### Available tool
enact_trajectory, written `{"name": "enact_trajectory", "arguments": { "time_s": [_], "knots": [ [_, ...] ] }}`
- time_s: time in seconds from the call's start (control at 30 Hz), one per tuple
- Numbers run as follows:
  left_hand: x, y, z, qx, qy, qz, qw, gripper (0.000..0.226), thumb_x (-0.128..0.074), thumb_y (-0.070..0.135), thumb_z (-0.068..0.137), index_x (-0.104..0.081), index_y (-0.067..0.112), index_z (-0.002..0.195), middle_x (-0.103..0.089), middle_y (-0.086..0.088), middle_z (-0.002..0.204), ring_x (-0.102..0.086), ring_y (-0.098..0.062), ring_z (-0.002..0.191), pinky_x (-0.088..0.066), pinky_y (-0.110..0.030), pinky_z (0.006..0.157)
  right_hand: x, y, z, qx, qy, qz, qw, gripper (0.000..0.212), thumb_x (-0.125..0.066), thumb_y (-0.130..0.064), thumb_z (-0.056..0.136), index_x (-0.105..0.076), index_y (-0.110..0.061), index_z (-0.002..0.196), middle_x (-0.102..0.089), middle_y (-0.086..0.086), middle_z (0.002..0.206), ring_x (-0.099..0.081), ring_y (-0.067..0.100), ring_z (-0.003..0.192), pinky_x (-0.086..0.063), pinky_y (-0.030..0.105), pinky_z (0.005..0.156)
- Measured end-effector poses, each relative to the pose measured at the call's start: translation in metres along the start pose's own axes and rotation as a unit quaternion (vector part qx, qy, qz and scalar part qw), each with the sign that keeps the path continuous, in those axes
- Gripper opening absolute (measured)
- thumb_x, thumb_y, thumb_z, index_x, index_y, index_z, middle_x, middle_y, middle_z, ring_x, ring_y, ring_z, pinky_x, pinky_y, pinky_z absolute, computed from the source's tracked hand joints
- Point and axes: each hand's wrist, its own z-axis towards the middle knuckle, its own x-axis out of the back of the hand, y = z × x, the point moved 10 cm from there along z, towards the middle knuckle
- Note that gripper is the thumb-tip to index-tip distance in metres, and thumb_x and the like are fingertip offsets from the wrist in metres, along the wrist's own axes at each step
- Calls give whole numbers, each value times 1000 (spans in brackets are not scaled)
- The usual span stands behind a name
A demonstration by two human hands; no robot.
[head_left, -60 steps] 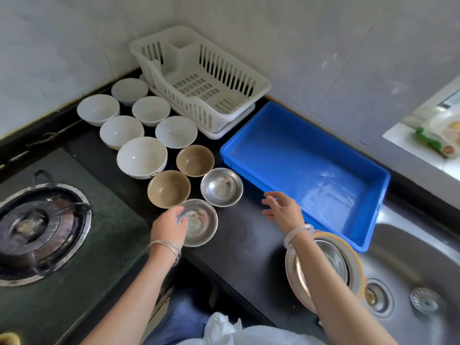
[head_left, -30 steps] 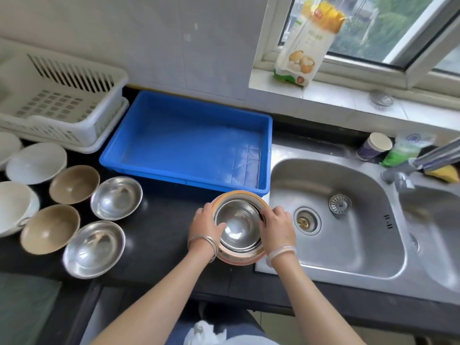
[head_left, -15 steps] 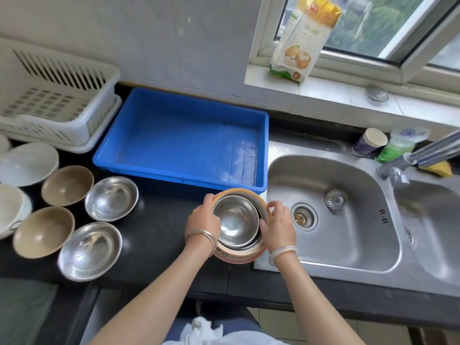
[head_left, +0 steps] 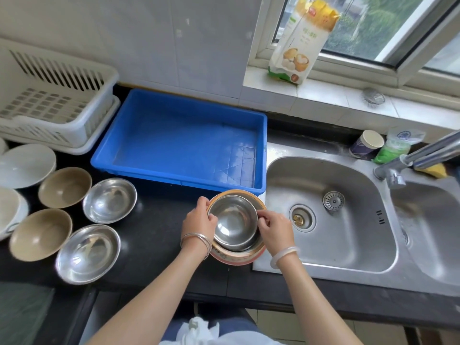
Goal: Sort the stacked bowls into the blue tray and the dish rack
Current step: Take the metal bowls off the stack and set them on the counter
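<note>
Both hands are now on the stack (head_left: 236, 235), which sits on the counter (head_left: 154, 232) at the sink's (head_left: 336, 232) left rim, just near of the blue tray's (head_left: 179, 145) near right corner.

Change over the last half second: the right hand (head_left: 275, 230) moves off the orange-rimmed outer bowl (head_left: 239, 256) and its fingertips now pinch the right rim of the top steel bowl (head_left: 232, 220). The left hand (head_left: 199, 220) grips the left side, thumb over the steel rim, fingers curled round the outside. The top bowl sits off-centre toward near left, with another steel rim showing under it. Looks like it's being worked loose, not lifted clear yet.

Versus two seconds back: the left hand was at the near steel bowl (head_left: 88, 253) in the spread on the left and the right hand hovered open by the tray. View has panned right since.

Meaning: unstacking of the last pile starts. No bowl shows in the tray or in the visible part of the dish rack (head_left: 49, 103), so sorting itself looks not yet begun. Laid-out bowls on the left look unmoved.

Risk: nested steel may stick and drag the one below up.
</note>
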Motion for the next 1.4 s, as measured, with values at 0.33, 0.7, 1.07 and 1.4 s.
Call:
{"name": "enact_trajectory", "arguments": {
  "time_s": [0.33, 0.7, 1.07, 1.4],
  "knots": [
    [13, 3, -2, -19, 23, -20, 999, 7, -51, 21, 90, -50, 18, 84, -57, 1, 72, -54, -17, 63, -39, -23, 52, -14, 12, -1, -109, -81, 230, 964, 13, -65, -9, 83, -65, -10, 96, -67, 0, 75, -62, 5, 46, -52, 17, 47],
    [55, -5, -3, -12, 66, -74, 995, 15, -55, 18, 87, -53, 11, 74, -61, -7, 68, -56, -21, 62, -42, -25, 53, -1, 6, 6, -63, 16, -68, 996, 44, -74, -26, 73, -43, -16, 103, -43, 1, 95, -54, 28, 76, -40, 30, 62],
    [71, -30, -6, 31, 72, -89, 993, 15, -56, 18, 86, -52, 11, 73, -63, -9, 71, -49, -11, 55, -32, -22, 47, 4, -2, 5, -28, 50, -116, 992, 38, -49, -2, 80, -51, -13, 117, -63, 14, 104, -59, 35, 90, -37, 30, 66],
    [79, -44, -11, 48, 79, -118, 989, 14, -55, 17, 85, -53, 9, 74, -65, -13, 74, -53, -21, 59, -40, -26, 53, 29, -16, -3, 5, 123, -130, 984, 16, -54, -13, 85, -66, -5, 93, -64, 14, 98, -59, 36, 82, -33, 29, 60]
  ]
}}
